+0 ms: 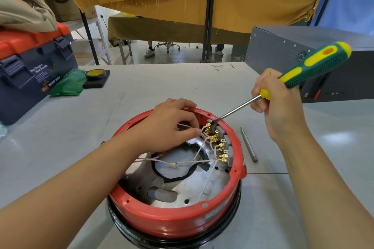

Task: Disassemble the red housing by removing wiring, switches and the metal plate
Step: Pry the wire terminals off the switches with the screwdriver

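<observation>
The round red housing (172,220) stands on the grey table, open side up. Inside lie a silver metal plate (194,188), white wires (199,152) and a row of brass terminals (220,147) on grey switches along the far right wall. My left hand (172,125) reaches into the housing and pinches a white wire beside the top terminals. My right hand (277,105) grips a green and yellow screwdriver (315,66); its flat tip sits against the uppermost terminal (209,125).
A loose metal screwdriver bit (249,145) lies on the table right of the housing. A blue and orange toolbox (30,70), green plastic bag (68,85) and yellow tape roll (96,74) sit at the left. A grey metal box (283,50) stands at the back right.
</observation>
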